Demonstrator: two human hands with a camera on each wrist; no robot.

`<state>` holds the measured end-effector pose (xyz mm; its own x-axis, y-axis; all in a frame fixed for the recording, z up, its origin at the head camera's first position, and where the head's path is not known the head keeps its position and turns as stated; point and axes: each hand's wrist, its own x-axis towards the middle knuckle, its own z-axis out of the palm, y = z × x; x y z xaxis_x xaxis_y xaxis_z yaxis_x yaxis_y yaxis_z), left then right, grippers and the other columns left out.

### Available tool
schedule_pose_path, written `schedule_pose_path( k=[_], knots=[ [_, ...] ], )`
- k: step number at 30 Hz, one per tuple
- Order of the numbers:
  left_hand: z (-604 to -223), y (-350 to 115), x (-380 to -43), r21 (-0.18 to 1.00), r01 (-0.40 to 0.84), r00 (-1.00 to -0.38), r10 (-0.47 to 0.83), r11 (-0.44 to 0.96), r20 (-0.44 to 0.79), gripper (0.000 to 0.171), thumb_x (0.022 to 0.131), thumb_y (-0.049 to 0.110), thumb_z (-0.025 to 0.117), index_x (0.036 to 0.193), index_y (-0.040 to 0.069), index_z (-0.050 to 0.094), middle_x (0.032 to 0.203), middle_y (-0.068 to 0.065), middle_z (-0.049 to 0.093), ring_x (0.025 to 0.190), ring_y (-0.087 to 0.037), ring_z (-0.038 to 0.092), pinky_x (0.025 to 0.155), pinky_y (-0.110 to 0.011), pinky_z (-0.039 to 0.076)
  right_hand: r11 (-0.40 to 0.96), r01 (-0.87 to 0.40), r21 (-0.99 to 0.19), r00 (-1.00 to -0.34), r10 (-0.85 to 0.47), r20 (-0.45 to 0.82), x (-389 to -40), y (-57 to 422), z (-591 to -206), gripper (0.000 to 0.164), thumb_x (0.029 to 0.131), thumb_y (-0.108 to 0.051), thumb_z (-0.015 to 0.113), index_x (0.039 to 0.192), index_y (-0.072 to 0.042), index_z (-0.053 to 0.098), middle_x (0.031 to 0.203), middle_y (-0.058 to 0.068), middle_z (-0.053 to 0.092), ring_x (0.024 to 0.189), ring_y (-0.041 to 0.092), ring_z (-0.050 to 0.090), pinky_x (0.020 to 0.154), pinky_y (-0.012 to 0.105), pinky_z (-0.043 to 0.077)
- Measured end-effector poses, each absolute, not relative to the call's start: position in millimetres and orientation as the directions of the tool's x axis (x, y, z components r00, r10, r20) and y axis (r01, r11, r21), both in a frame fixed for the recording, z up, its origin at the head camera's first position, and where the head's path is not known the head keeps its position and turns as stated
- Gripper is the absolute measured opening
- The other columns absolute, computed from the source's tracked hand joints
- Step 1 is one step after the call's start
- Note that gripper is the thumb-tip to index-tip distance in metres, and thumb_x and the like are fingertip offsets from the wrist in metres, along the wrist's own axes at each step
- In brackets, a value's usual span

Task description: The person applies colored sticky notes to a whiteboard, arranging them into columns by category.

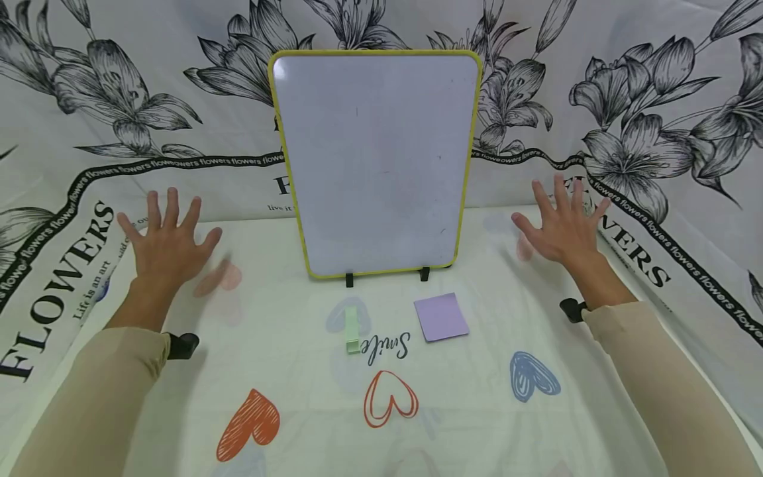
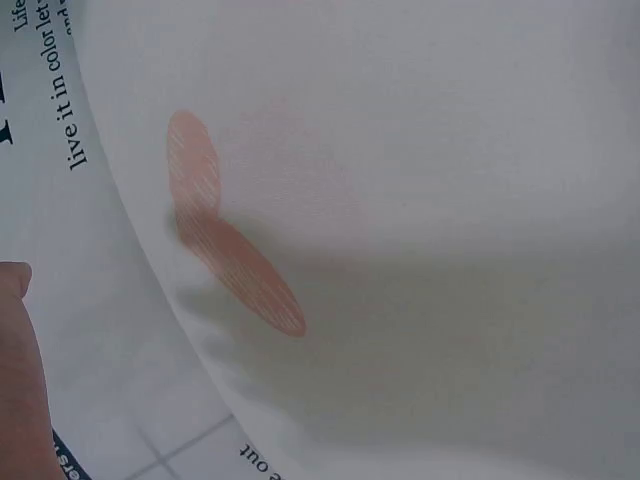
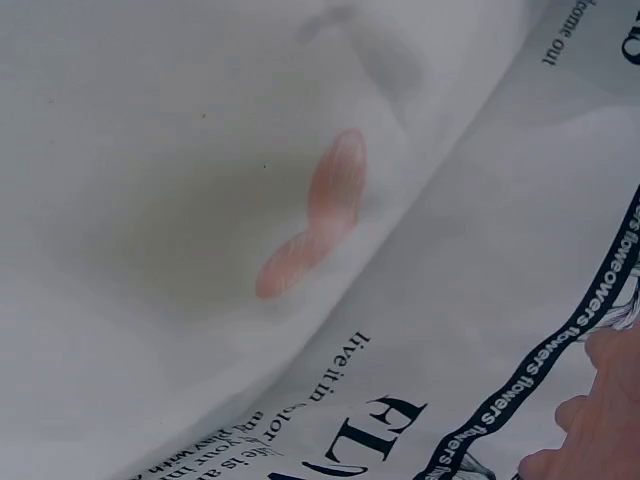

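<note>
My left hand (image 1: 169, 250) hovers at the left with its fingers spread, holding nothing; part of a finger (image 2: 22, 380) shows at the left edge of the left wrist view. On the right, my right hand (image 1: 563, 228) is spread the same way and holds nothing; its fingertips (image 3: 600, 420) enter the lower right of the right wrist view. Between the hands stands a whiteboard (image 1: 375, 159) with a yellow frame on small black feet. In front of it lie a pale green strip-like piece (image 1: 352, 328), whose kind I cannot tell, and a purple square sticky-note pad (image 1: 442, 317).
A white cloth (image 1: 310, 424) printed with hearts and the word Smile covers the table. Behind and at both sides hangs a white sheet (image 1: 238, 132) with black flower prints and lettering. A small dark blue thing (image 1: 103, 289) shows beside the left forearm.
</note>
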<state>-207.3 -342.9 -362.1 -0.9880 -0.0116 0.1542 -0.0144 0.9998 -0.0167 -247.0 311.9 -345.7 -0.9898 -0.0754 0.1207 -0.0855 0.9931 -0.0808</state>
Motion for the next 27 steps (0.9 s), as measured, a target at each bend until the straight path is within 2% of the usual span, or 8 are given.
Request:
schedule_pose_path(
  k=[7,12,18,22,27],
  knots=[
    [-357,-337,-201,-0.007,0.03,-0.978,0.031,1.0,0.207,0.075,0.102,0.05,0.038,0.161,0.016,0.009,0.165,-0.016,-0.012,0.149,-0.036,-0.022,0.104,-0.074,-0.017,0.99,-0.114,-0.087,-0.986,-0.103,0.128,-243,306,-344,0.086,0.095,-0.074,0.023,0.162,-0.024,0.004,0.166,0.014,-0.011,0.148,0.043,-0.019,0.098,0.078,-0.02],
    [-354,-331,-196,-0.04,0.059,-0.974,0.066,0.997,0.216,0.075,0.102,0.051,0.04,0.161,0.018,0.008,0.165,-0.012,-0.015,0.148,-0.033,-0.024,0.105,-0.072,-0.018,0.989,-0.124,-0.084,-0.985,-0.113,0.128,-239,303,-342,0.085,0.095,-0.074,0.023,0.162,-0.024,0.005,0.166,0.013,-0.011,0.147,0.043,-0.019,0.099,0.076,-0.021],
    [-355,-318,-187,-0.082,0.117,-0.962,0.134,0.99,0.238,0.076,0.1,0.051,0.043,0.161,0.02,0.011,0.166,-0.01,-0.01,0.149,-0.028,-0.023,0.107,-0.069,-0.018,0.985,-0.162,-0.06,-0.978,-0.152,0.14,-228,294,-338,0.083,0.096,-0.072,0.025,0.162,-0.025,0.006,0.166,0.013,-0.008,0.148,0.043,-0.016,0.102,0.074,-0.02],
    [-357,-305,-179,-0.075,0.201,-0.933,0.214,0.977,0.291,0.075,0.099,0.05,0.047,0.161,0.02,0.017,0.167,-0.007,-0.005,0.152,-0.029,-0.014,0.11,-0.069,-0.014,0.979,-0.201,-0.042,-0.97,-0.193,0.148,-218,286,-334,0.081,0.097,-0.07,0.027,0.162,-0.025,0.008,0.167,0.01,-0.007,0.15,0.04,-0.011,0.104,0.073,-0.018],
    [-358,-290,-173,-0.037,0.353,-0.853,0.338,0.935,0.397,0.073,0.097,0.046,0.051,0.159,0.019,0.026,0.167,-0.006,0.009,0.153,-0.029,0.005,0.114,-0.068,-0.002,0.966,-0.251,-0.063,-0.957,-0.238,0.167,-203,274,-329,0.079,0.098,-0.066,0.032,0.162,-0.026,0.007,0.167,0.009,-0.004,0.151,0.041,-0.004,0.105,0.072,-0.018]
  ],
)
